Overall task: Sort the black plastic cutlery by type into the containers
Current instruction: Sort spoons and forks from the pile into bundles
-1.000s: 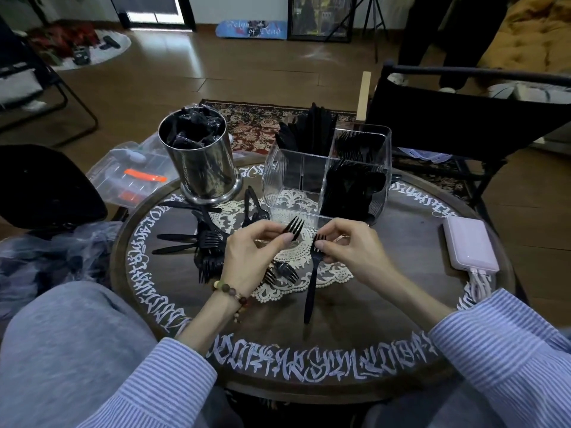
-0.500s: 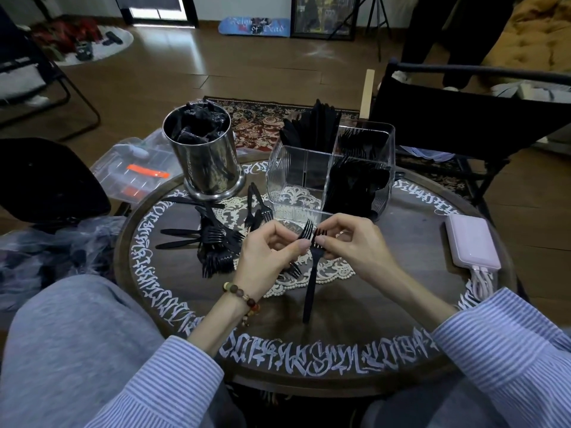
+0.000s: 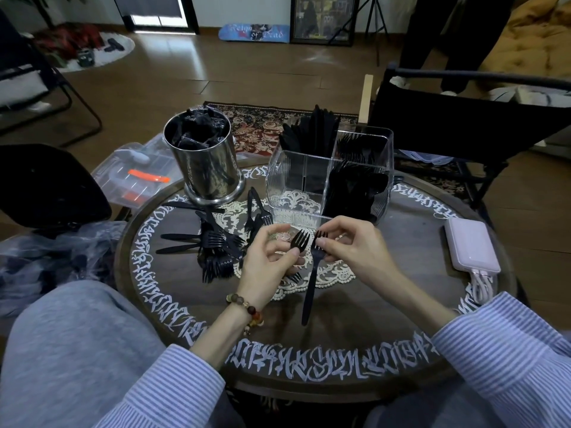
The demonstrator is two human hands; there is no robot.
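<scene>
Above the bench (image 3: pixel 386 307) each hand pinches one black fork — the left hand (image 3: pixel 268 267) a short fork (image 3: pixel 299 241), the right hand (image 3: pixel 355 247) a long fork (image 3: pixel 311 284) — tines nearly touching.

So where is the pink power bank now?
In the head view, the pink power bank lies on the table's right side, right of the clear container, beyond the right hand.

Shiny metal canister (image 3: pixel 207 168); clear glossy plastic organizer (image 3: pixel 296 186); matt black plastic forks (image 3: pixel 216 257); wood table (image 3: pixel 386 307).
</scene>
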